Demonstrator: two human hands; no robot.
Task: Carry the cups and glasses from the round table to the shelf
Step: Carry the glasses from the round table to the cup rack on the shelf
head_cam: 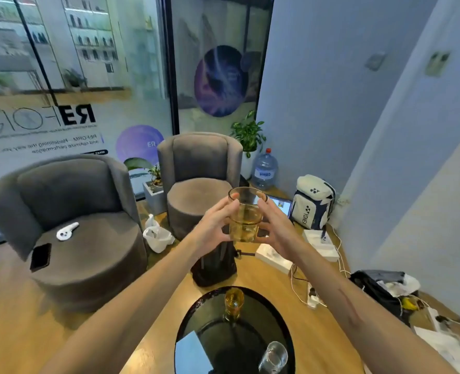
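Both hands, left hand and right hand, cupped a clear glass between curled fingers, raised well above the table, likely for steadiness. Below the grip, a small amber glass and another glass waited there.

The round table and clear glass are cut off below.

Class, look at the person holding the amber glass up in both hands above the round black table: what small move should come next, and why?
Probably keep both hands, left hand and right hand, around the amber glass and turn toward the shelf, which is not in view. The glass is already lifted off the round black table, where a smaller amber glass and a clear glass wait.
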